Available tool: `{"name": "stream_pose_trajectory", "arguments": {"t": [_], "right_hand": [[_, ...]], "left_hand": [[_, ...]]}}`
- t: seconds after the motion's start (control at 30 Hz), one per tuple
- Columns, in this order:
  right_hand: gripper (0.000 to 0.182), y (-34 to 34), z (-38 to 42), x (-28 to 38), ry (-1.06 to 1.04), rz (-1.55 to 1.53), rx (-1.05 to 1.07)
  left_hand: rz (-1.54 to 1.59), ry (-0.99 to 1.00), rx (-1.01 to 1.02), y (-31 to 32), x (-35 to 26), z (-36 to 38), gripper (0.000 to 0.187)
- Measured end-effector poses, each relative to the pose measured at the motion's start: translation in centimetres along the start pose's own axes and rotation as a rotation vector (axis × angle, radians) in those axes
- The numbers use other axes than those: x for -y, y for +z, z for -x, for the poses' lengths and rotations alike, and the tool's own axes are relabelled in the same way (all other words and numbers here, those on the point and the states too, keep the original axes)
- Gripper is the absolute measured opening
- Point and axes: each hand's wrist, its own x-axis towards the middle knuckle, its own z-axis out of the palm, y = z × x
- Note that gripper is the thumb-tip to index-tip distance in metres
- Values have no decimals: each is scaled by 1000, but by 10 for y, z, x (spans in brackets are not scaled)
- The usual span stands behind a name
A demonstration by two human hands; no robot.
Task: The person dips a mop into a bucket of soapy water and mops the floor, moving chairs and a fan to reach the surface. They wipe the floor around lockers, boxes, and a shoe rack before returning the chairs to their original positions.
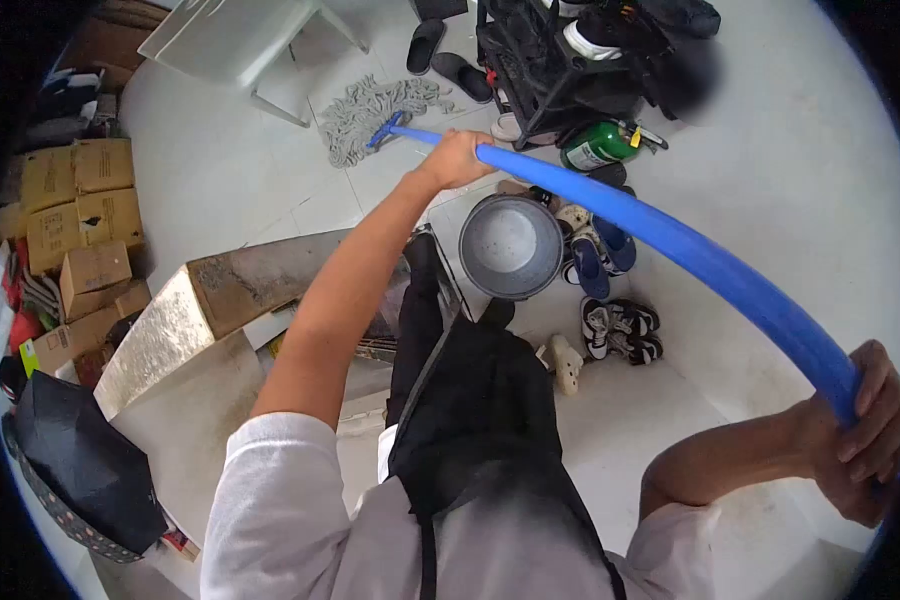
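Note:
Both my hands grip the long blue handle of a mop (660, 225), which crosses the view from the lower right to the upper middle. My left hand (458, 160) is wrapped round the handle low down, nearer the mop head. At the right edge, my right hand (865, 430) closes round the upper end. The grey string mop head (370, 115) lies spread on the tiled floor, joined by a blue clamp. Below my left hand stands a grey bucket (511, 246), close to my feet.
Shoes and sandals (602, 255) line the floor right of the bucket. A green fire extinguisher (602, 146) stands by a black rack (540, 70). A white chair (240, 45) is at the upper left. Cardboard boxes (80, 205) and a dark umbrella (85, 460) are along the left.

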Motion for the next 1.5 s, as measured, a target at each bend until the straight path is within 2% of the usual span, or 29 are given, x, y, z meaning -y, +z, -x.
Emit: {"name": "stream_pose_trajectory", "arguments": {"t": [0.03,0.07,0.17,0.23,0.3,0.4,0.43,0.47,0.5,0.6,0.7,0.77,0.83,0.9,0.93,1.0,1.03,1.07,1.1,1.17,1.2,1.3,1.4,1.47,1.5], "right_hand": [[30,10,-1,-7,14,-42,-110],[30,12,6,-10,11,-48,-114],[34,10,29,-18,18,-60,-125],[33,6,41,-21,136,-29,-7],[33,6,54,-31,82,-68,-43],[31,3,69,-43,18,-82,-77],[30,-1,71,-42,7,-57,-74],[29,-9,68,-35,77,1,5],[29,-8,67,-36,72,18,-5],[29,6,65,-46,-92,54,-167],[27,30,58,-60,-171,70,-207],[28,44,55,-58,-109,46,-209],[32,55,60,-58,189,35,-159],[33,77,81,-71,242,97,-114],[35,86,87,-74,291,111,-59],[36,89,85,-62,324,105,2],[36,92,84,-56,346,71,62],[35,102,82,-45,328,177,-49],[35,110,76,-34,330,183,-52],[34,124,60,-19,261,305,-67],[32,136,57,-16,157,334,-176],[31,159,46,-7,-122,359,-274],[30,170,29,23,-123,381,-277],[29,173,18,36,-15,344,-169],[29,174,12,46,-28,333,-152]], "left_hand": [[-100,16,-2,3,5,0,16],[-174,-7,52,6,9,0,16],[-162,-37,13,18,27,8,16],[-157,-77,51,25,41,8,18],[-147,-119,93,35,57,6,22],[-117,-40,83,46,71,4,23],[-138,-2,60,48,74,3,18],[-159,42,35,49,78,2,14],[-158,60,45,49,82,2,14],[-112,121,-37,53,105,7,15],[-17,137,-132,51,130,9,16],[-59,183,-187,46,152,10,17],[38,172,-167,39,177,19,19],[-37,125,-144,39,189,23,19],[-13,143,-128,45,188,26,19],[-74,33,-271,55,186,35,20],[-63,43,-263,55,179,40,20],[-30,15,-274,54,171,44,20],[-1,-21,-291,52,164,51,20],[79,29,-337,57,151,63,19],[146,65,-371,60,146,74,19],[232,63,-336,70,130,104,18],[258,98,-334,81,112,133,15],[212,145,-425,86,95,149,19],[205,147,-449,88,87,155,19]]}}
